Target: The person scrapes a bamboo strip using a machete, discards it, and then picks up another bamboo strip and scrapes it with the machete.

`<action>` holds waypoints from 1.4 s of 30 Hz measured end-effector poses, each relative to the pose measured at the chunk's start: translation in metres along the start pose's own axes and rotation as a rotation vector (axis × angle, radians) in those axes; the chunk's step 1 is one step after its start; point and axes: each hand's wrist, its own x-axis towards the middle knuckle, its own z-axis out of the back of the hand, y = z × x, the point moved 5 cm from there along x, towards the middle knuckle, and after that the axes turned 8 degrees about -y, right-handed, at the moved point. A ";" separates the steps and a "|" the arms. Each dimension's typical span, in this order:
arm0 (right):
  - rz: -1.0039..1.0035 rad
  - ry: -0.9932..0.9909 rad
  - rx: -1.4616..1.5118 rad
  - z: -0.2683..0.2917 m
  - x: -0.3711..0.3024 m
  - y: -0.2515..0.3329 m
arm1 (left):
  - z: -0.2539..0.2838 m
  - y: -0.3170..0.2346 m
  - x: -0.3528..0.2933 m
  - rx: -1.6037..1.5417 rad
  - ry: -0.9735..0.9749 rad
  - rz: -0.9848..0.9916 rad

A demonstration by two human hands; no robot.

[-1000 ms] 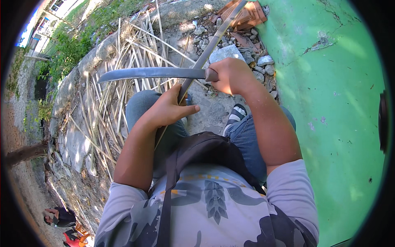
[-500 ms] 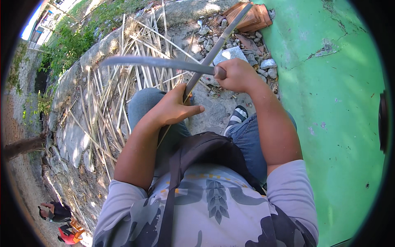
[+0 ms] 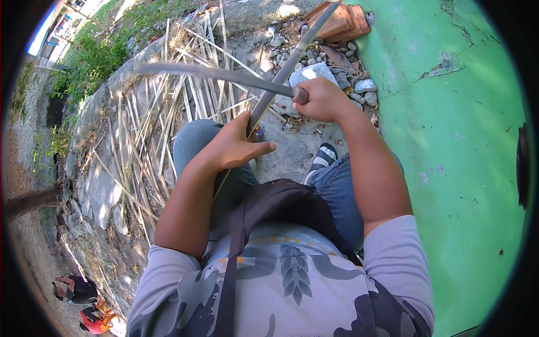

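My right hand [image 3: 321, 101] is closed round the handle of a machete. The dark, slightly curved machete blade [image 3: 216, 73] reaches out to the left and crosses the bamboo strip [image 3: 298, 51]; I cannot tell whether blade and strip touch. In my left hand [image 3: 238, 141] the long strip rests between thumb and fingers, with the thumb stretched to the right. From that hand the strip slants up to the far right. A thin tail below the hand runs down toward my left thigh.
Many pale split strips [image 3: 163, 121] lie heaped on the ground at left. Beyond the strip are rubble [image 3: 337, 73] and orange-brown tiles [image 3: 347, 23]. A cracked green surface [image 3: 455, 140] fills the right. Two people [image 3: 78, 289] appear at the lower left.
The machete's blade has swung a little, its tip now farther up in the picture. My left hand and the bamboo strip have shifted slightly left. My right hand has barely moved.
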 end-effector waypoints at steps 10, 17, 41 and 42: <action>0.052 0.010 0.116 -0.014 -0.006 0.019 | 0.002 0.000 0.000 0.010 -0.005 0.042; -0.053 0.161 0.222 -0.020 -0.001 -0.002 | -0.001 0.004 0.008 -0.078 0.010 0.039; -0.084 -0.011 0.074 -0.011 -0.005 0.014 | 0.001 0.006 0.002 -0.085 -0.022 0.022; -0.038 0.042 0.011 -0.017 -0.005 0.018 | 0.000 0.004 0.001 -0.058 -0.022 0.017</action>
